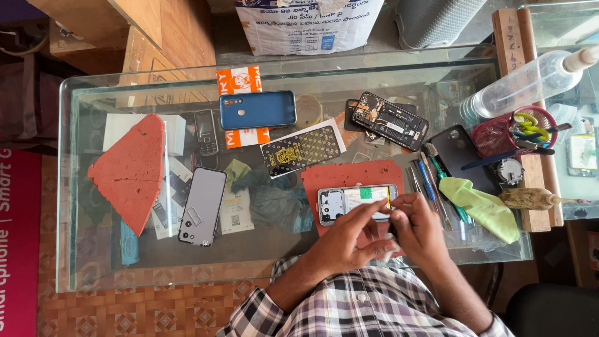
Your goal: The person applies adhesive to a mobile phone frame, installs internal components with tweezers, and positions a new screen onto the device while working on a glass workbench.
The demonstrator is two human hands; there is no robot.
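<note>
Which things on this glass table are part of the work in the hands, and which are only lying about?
In use:
left hand
right hand
opened phone
red mat

Lying about:
blue phone case
keypad phone
grey phone
green cloth
plastic bottle
red tool basket

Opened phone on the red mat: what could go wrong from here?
1. Both hands, left hand and right hand, crowd one end of the opened phone; a slip could damage its bare insides.
2. The glass table is cluttered; the screwdrivers beside the red mat could get knocked.
</note>
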